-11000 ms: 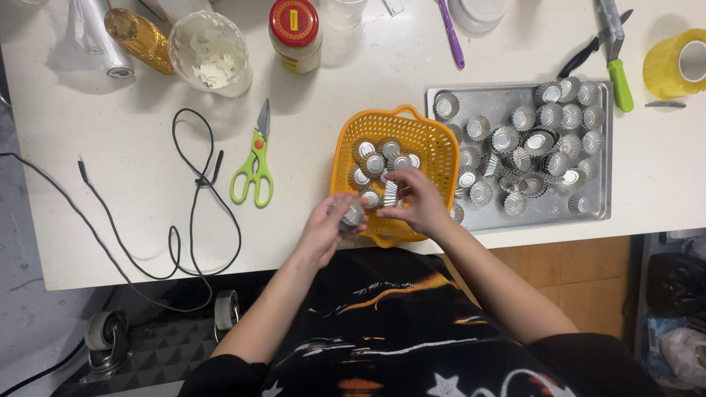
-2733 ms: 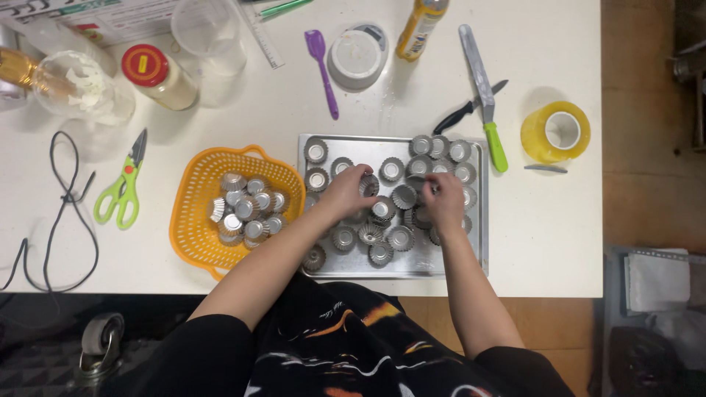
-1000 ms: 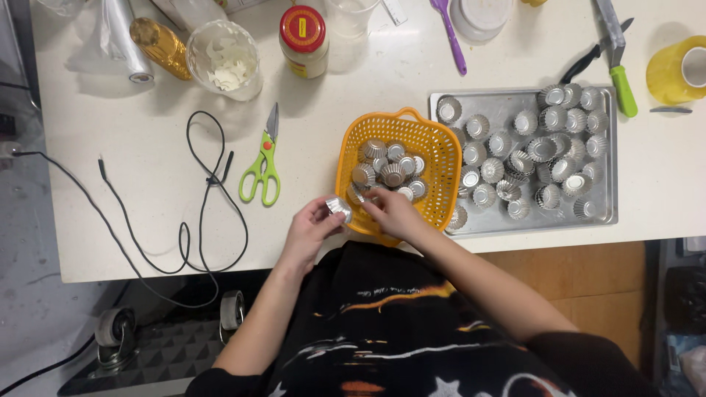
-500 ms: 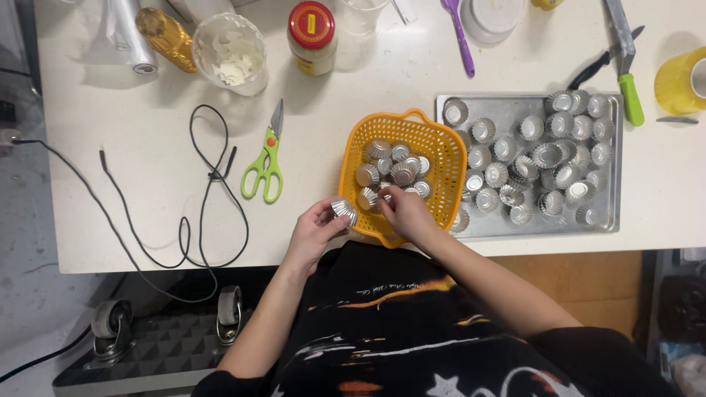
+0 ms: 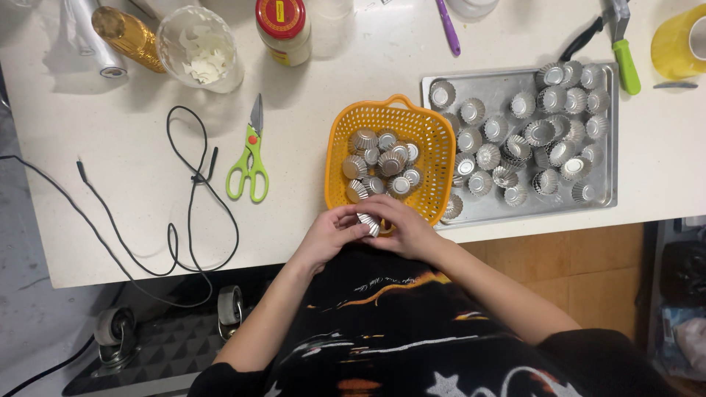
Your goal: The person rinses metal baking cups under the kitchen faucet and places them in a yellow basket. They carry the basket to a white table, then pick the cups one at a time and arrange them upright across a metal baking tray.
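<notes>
My left hand (image 5: 329, 234) and my right hand (image 5: 401, 226) meet at the table's near edge, both gripping a small stack of fluted metal tart moulds (image 5: 368, 222). Just beyond them sits an orange plastic basket (image 5: 434, 132) with several more moulds inside. To its right a metal baking tray (image 5: 607, 132) holds many loose moulds (image 5: 515, 151), some upright and some tipped over.
Green-handled scissors (image 5: 250, 158) and a black cable (image 5: 187, 213) lie to the left. At the far edge stand a glass bowl (image 5: 200, 48), a red-lidded jar (image 5: 283, 28), a golden bottle (image 5: 129, 29), a purple spoon (image 5: 447, 29), a green-handled tool (image 5: 625, 51) and yellow tape (image 5: 680, 44).
Since 2.7 s ago my hands left the tray and came to the table edge by the basket. In the last second they hold the stack of moulds almost still.
</notes>
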### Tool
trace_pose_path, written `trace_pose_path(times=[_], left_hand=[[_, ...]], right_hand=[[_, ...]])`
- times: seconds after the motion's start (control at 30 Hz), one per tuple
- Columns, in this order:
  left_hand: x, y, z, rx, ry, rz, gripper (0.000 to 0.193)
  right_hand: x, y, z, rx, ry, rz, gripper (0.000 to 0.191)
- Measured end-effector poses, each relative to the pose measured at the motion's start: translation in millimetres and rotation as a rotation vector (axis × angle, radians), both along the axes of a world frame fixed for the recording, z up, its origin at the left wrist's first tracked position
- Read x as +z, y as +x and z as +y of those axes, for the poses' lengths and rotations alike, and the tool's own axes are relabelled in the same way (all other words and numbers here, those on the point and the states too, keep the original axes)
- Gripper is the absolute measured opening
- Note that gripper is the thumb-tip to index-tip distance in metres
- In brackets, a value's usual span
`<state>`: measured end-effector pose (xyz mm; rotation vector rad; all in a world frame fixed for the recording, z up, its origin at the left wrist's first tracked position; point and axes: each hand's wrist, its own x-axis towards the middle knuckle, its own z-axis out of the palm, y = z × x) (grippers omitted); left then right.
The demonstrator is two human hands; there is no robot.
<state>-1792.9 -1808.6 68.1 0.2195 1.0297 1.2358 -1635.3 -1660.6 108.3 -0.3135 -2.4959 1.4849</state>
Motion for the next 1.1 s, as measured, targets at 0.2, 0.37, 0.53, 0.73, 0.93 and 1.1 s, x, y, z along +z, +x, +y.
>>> trace_pose_path(times=[0.2,0.37,0.53,0.73,0.93,1.1], left_hand=[[-10,-3,-6,0.052,-0.041,-0.002,0.041],[-2,-12,-4,0.161,-0.094,0.061,0.036],[17,-20,0,0.203,-0.055,0.109,0.035],[26,-19,-2,0.234,-0.055,0.083,0.035],[19,-17,-2,0.32,-0.079,-0.003,0.044],[8,-9,10,0.337,0.029,-0.096,0.047]], right_hand=[[-45,15,23,-0.258,-0.426,-0.22,0.044],[-55,4,110,-0.491,0.209,-0.341,0.028],[-49,-18,135,-0.405,0.589,-0.44,0.017],[-58,-35,130,-0.189,0.849,-0.605,0.022],[-46,-22,120,-0.142,0.646,-0.685,0.02],[-2,-10,94,-0.244,0.146,-0.52,0.028]])
